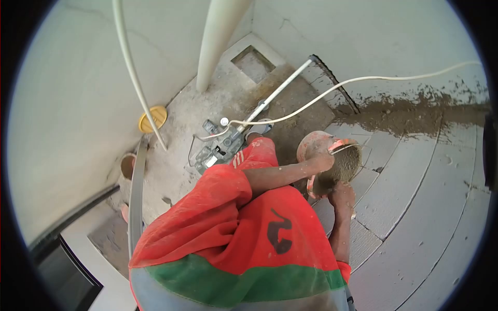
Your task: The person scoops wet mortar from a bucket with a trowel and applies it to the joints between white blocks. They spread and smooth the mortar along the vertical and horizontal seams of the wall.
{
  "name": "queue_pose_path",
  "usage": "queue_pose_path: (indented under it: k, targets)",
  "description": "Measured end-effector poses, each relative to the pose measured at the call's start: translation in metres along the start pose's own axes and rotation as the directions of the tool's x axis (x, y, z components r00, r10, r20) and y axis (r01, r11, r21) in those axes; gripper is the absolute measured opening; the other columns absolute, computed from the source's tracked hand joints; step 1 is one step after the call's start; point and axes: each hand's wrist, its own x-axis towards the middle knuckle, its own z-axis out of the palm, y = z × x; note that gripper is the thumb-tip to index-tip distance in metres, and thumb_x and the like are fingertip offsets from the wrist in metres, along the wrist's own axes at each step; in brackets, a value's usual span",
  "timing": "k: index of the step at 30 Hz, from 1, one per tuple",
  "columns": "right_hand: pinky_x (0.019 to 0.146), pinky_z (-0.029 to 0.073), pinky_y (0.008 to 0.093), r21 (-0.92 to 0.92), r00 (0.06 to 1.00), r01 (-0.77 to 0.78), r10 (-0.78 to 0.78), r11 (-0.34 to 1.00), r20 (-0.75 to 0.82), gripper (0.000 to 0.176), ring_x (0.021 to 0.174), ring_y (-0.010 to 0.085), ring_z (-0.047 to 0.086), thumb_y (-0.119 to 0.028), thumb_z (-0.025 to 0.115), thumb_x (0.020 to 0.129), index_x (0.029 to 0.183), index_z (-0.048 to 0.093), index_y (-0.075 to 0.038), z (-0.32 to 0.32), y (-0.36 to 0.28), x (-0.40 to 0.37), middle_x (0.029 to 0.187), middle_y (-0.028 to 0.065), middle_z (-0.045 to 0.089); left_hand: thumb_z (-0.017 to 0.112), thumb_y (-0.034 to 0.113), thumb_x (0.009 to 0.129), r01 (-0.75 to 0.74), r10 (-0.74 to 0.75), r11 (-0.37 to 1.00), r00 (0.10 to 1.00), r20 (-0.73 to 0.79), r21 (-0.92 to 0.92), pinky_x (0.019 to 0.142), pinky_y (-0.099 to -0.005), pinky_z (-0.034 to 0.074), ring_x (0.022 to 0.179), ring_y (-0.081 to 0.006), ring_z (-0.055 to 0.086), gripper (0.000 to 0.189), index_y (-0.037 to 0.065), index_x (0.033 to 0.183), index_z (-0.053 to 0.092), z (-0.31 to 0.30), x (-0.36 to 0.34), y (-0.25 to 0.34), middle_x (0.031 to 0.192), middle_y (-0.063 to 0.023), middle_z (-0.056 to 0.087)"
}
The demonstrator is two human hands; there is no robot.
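Note:
A reddish-white bucket (310, 143) tilts in front of my legs, its mouth turned toward the grey panels. Wet grey mortar (348, 161) shows inside, and a thin pale handle crosses the opening. My left hand (321, 163) is closed at the near side of the bucket by the handle. Lower down, my right hand (342, 196) is closed around the bottom edge of the bucket, its fingertips partly hidden. Beneath and beyond the bucket lie large grey panels (404, 202) with visible joints.
A grey tool machine (215, 151) sits by my foot, with a white pipe (285, 88) and white hose (353, 80) near it. A yellow lid (152, 119), another bucket (127, 166) and a metal straightedge (137, 199) stand left. Mortar (410, 120) smears the wall base.

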Motion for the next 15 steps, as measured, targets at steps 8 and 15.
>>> queue_pose_path:
  k: [8, 15]
  targets:
    - [0.082, 0.052, 0.0458, 0.149, 0.993, -0.105, 0.111, 0.983, -0.031, 0.023, 0.094, 0.0357, 0.066, -0.017, 0.062, 0.080, 0.100, 0.069, -0.011, -0.026, 0.021, -0.017, 0.098, 0.0176, 0.068, 0.054, 0.023, 0.081, 0.037, -0.051, 0.992, 0.992, -0.117, -0.122, 0.066, -0.0428, 0.052, 0.075, -0.0337, 0.066, 0.029, 0.001, 0.095, 0.065, 0.017, -0.042, -0.005, 0.082, -0.0196, 0.067]
    - [0.082, 0.052, 0.0450, 0.194, 0.989, -0.102, 0.078, 0.976, 0.127, 0.034, 0.096, 0.0357, 0.065, -0.019, 0.070, 0.072, 0.106, 0.069, -0.013, -0.058, 0.004, -0.044, 0.104, 0.0181, 0.067, 0.057, 0.017, 0.075, -0.089, 0.054, 0.991, 0.951, -0.305, -0.101, 0.067, -0.0449, 0.050, 0.073, -0.0372, 0.064, 0.022, 0.002, 0.090, 0.061, 0.010, -0.064, 0.016, 0.080, -0.0206, 0.064]
